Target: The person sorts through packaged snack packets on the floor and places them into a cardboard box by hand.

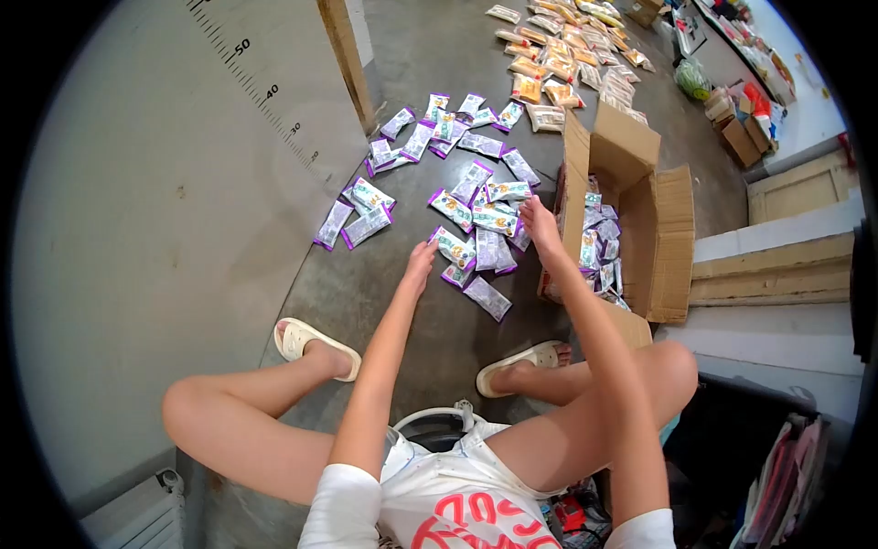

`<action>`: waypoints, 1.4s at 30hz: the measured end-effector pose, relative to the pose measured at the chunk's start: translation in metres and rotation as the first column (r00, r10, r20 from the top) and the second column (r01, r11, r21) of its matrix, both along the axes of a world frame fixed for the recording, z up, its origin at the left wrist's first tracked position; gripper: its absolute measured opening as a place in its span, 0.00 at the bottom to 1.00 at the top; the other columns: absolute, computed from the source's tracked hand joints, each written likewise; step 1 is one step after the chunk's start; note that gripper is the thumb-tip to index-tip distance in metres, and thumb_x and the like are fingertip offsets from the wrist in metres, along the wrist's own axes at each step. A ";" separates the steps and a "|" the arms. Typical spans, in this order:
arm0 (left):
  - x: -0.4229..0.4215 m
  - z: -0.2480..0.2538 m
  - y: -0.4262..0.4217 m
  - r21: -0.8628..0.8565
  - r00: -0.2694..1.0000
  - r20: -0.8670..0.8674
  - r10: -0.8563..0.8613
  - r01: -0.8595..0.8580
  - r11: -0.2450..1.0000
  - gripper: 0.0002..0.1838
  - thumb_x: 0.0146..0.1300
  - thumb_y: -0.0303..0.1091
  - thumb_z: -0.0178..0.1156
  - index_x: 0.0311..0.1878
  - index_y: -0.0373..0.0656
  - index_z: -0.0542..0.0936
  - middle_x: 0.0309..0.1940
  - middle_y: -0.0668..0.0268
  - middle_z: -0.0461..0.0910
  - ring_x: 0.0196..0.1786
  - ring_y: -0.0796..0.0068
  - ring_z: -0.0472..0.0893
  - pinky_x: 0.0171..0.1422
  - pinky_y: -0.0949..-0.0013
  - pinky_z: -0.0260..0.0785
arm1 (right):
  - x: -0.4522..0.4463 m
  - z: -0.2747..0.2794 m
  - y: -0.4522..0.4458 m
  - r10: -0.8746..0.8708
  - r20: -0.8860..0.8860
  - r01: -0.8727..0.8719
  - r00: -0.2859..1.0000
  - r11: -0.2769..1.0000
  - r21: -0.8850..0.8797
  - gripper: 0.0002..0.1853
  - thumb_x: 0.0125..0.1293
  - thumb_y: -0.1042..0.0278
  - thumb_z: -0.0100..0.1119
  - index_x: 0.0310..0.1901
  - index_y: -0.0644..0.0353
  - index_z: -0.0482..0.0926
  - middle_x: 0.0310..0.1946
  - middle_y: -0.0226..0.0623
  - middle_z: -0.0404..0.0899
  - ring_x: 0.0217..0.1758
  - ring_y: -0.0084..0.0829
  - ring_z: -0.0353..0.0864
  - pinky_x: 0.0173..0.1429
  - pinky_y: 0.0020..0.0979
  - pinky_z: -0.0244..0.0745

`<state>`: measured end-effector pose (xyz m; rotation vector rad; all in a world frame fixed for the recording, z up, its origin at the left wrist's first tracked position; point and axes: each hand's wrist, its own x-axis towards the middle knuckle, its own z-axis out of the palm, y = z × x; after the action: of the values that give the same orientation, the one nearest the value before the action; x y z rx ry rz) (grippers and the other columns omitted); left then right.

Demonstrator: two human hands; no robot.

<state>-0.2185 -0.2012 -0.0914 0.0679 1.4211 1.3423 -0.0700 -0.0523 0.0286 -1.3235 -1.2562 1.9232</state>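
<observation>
- through my head camera, i watch from afar as the left hand [420, 263] reaches over the smooth grey floor [334, 293], its fingertips drawn narrow on the near-left end of a purple-edged sachet [455, 248].
- the right hand [540, 222], beside the cardboard box, pinches narrowly at the end of a higher sachet [508, 191]; i cannot tell whether it is lifted clear of the pile.
- both sachets sit at the central heap [494, 220], where white printed faces and silvery-lilac backs overlap between my 2 hands.
- beyond, a looser scatter of sachets [418, 142] spreads away, with a small cluster [369, 225] near the pale panel [174, 238], which bears a ruler scale marked 50, 40 and 30.
- to my right, the open cardboard box [672, 242], flaps spread, holds more purple-and-white sachets [599, 238].
- at the far side, clear bags of yellow-orange food [567, 55] lie in a broad spread, the nearest just behind the box.
- in the foreground, 2 cream sandals [315, 349] rest on the floor, below bent knees, white shorts [448, 457] and a white t-shirt with red lettering [476, 522].
</observation>
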 end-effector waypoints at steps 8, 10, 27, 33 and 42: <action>0.032 -0.015 0.011 0.020 1.000 0.008 -0.014 0.013 1.000 0.28 0.47 0.42 0.52 0.48 0.34 0.60 0.36 0.65 0.68 0.37 0.80 0.65 0.39 0.77 0.56 | -0.003 -0.025 -0.032 -0.132 -0.079 0.120 0.988 0.983 -0.137 0.30 0.56 0.47 0.30 0.51 0.67 0.52 0.51 0.44 0.56 0.55 0.32 0.54 0.56 0.29 0.46; 0.033 -0.033 0.015 0.023 0.999 -0.016 -0.046 0.047 0.999 0.23 0.47 0.43 0.52 0.44 0.40 0.63 0.32 0.70 0.68 0.31 0.84 0.63 0.36 0.81 0.57 | 0.001 -0.040 -0.044 -0.128 -0.045 0.120 0.991 0.981 -0.151 0.30 0.56 0.48 0.29 0.51 0.67 0.52 0.51 0.43 0.56 0.55 0.32 0.54 0.56 0.29 0.46; 0.015 -0.050 0.030 -0.108 0.999 0.021 0.047 -0.044 0.993 0.24 0.48 0.44 0.50 0.44 0.37 0.62 0.42 0.63 0.64 0.45 0.70 0.61 0.51 0.66 0.51 | 0.024 -0.151 -0.041 -0.128 0.214 0.094 0.969 0.983 0.160 0.23 0.57 0.55 0.35 0.41 0.72 0.65 0.39 0.45 0.67 0.44 0.31 0.65 0.48 0.26 0.57; 0.012 -0.055 0.043 -0.146 0.992 0.059 0.116 -0.106 0.984 0.22 0.48 0.44 0.51 0.42 0.37 0.63 0.40 0.63 0.65 0.44 0.70 0.63 0.48 0.64 0.53 | 0.010 -0.173 -0.029 -0.073 0.381 -0.007 0.922 0.979 0.203 0.22 0.55 0.56 0.33 0.37 0.68 0.68 0.37 0.50 0.68 0.43 0.43 0.65 0.45 0.32 0.57; 0.013 -0.093 0.065 -0.149 0.988 -0.075 0.133 -0.143 0.978 0.06 0.48 0.27 0.47 0.30 0.36 0.69 0.27 0.62 0.72 0.29 0.74 0.74 0.31 0.73 0.67 | -0.014 -0.177 -0.028 -0.051 0.397 0.045 0.916 0.999 0.024 0.15 0.45 0.66 0.50 0.34 0.68 0.68 0.29 0.38 0.71 0.32 0.28 0.70 0.35 0.26 0.63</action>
<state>-0.2054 -0.1366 -0.1845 -0.0920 1.6048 1.3484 -0.0845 -0.0801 -0.1482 -1.7853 -1.4027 1.6554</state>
